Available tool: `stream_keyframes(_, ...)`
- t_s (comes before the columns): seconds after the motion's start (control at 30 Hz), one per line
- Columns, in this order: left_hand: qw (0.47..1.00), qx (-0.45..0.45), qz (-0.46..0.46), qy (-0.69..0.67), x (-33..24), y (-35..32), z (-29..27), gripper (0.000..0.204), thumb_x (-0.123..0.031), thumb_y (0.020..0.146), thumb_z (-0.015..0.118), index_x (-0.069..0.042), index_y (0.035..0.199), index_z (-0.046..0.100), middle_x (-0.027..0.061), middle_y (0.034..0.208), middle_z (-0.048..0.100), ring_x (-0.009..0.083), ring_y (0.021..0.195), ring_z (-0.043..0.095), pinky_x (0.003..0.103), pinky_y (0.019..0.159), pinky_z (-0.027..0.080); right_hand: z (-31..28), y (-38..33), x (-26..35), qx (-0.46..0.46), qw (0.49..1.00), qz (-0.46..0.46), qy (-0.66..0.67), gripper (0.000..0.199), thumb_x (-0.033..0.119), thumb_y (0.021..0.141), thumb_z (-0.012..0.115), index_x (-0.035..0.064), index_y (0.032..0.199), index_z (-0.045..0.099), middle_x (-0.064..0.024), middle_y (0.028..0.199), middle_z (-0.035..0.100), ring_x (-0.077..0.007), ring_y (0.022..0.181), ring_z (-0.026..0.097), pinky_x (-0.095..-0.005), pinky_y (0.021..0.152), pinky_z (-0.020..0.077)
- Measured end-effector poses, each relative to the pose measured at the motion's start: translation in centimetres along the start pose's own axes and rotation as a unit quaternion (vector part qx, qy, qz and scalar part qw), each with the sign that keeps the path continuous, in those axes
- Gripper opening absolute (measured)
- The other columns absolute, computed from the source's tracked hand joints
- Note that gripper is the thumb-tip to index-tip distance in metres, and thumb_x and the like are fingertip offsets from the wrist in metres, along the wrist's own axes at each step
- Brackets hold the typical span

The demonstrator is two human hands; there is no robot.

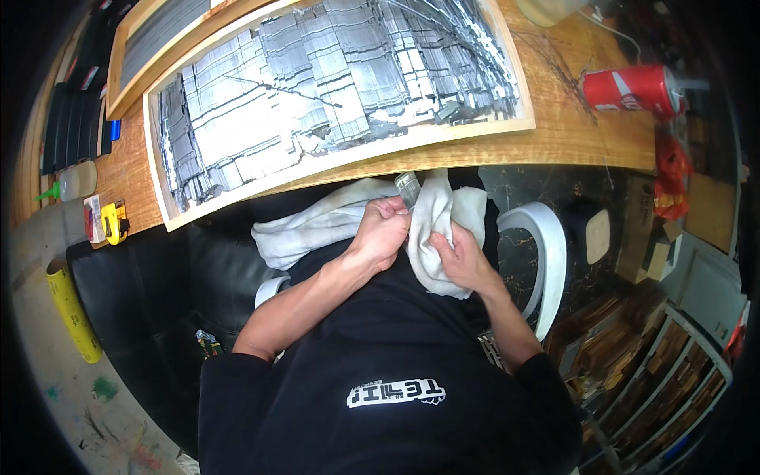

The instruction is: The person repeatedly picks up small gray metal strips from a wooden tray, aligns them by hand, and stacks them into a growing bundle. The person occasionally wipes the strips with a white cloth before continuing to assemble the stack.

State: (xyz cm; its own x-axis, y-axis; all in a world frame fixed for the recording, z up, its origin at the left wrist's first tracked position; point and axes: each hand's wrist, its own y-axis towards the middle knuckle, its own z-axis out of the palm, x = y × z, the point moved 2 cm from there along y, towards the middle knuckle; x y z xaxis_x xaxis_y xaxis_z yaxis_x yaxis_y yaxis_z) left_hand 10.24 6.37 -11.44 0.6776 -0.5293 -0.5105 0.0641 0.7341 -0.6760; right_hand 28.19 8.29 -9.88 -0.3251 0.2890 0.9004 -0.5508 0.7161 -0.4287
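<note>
Below the table's front edge, my left hand is closed in a fist. From its top sticks out a small greyish, see-through cylinder; its lower end is hidden by the fingers and the cloth. Close beside it on the right, my right hand grips a bunched white cloth, thumb on top and fingers behind the folds. Another stretch of white cloth lies to the left across my lap; whether it is one piece with the gripped cloth is hidden.
A wood-framed panel of grey strips fills most of the wooden table. A red can lies at the right. A yellow tape measure and green-tipped bottle sit left. A white chair arm curves at my right.
</note>
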Motion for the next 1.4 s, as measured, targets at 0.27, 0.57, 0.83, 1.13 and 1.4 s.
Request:
stream_keyframes(0.27,0.993,0.063,-0.081,0.060,-4.0,-0.5,0.1,0.016,-0.011,0.097,0.076,0.002,0.106,0.072,0.0147,0.096,0.078,0.0244,0.088,0.079,0.031,0.066,0.064,-6.1,1.5,-1.9,0.034,0.937,0.045,0.344,0.033,0.012,0.105,0.058,-0.0044,0.133,0.056,-0.0196,0.125,0.066,-0.0306,0.108,0.069,-0.0448,0.092,0.0628)
stream_keyframes(0.57,0.967,0.063,-0.067,0.239,0.8,-0.9,1.2,0.005,-0.003,0.091,0.074,0.000,0.092,0.078,0.0037,0.081,0.075,0.0103,0.064,0.064,0.027,0.053,0.052,-2.7,4.2,1.0,0.081,0.984,0.044,0.153,0.031,0.013,0.091,0.083,-0.0022,0.116,0.072,-0.0077,0.106,0.076,-0.0118,0.089,0.069,-0.0279,0.080,0.0563)
stream_keyframes(0.83,0.970,0.101,-0.156,0.155,-0.5,-0.7,1.8,0.004,-0.003,0.091,0.077,0.001,0.092,0.077,0.0098,0.087,0.079,0.0143,0.063,0.071,0.028,0.053,0.056,-2.9,5.8,2.0,0.021,0.965,0.242,0.099,0.018,0.015,0.097,0.076,-0.0022,0.100,0.072,-0.0057,0.087,0.074,-0.0085,0.068,0.065,-0.0288,0.054,0.0522)
stream_keyframes(1.13,0.955,0.120,-0.165,0.216,-0.1,-0.6,1.1,0.009,0.001,0.092,0.076,0.002,0.102,0.075,0.0131,0.094,0.079,0.0214,0.081,0.079,0.031,0.059,0.061,-2.7,6.2,-1.4,-0.080,0.988,0.119,-0.061,0.048,0.035,0.105,0.066,0.0005,0.073,0.070,-0.0055,0.061,0.064,-0.0100,0.054,0.055,-0.0311,0.047,0.0429)
stream_keyframes(1.4,0.967,0.136,-0.133,0.172,-1.4,-1.3,1.6,0.017,-0.016,0.099,0.075,-0.002,0.109,0.075,0.0105,0.099,0.079,0.0191,0.086,0.079,0.025,0.059,0.055,-6.8,6.1,-3.3,-0.109,0.886,0.201,0.404,0.045,0.032,0.111,0.037,-0.0024,0.131,0.058,-0.0170,0.110,0.072,-0.0256,0.089,0.073,-0.0369,0.076,0.0635)
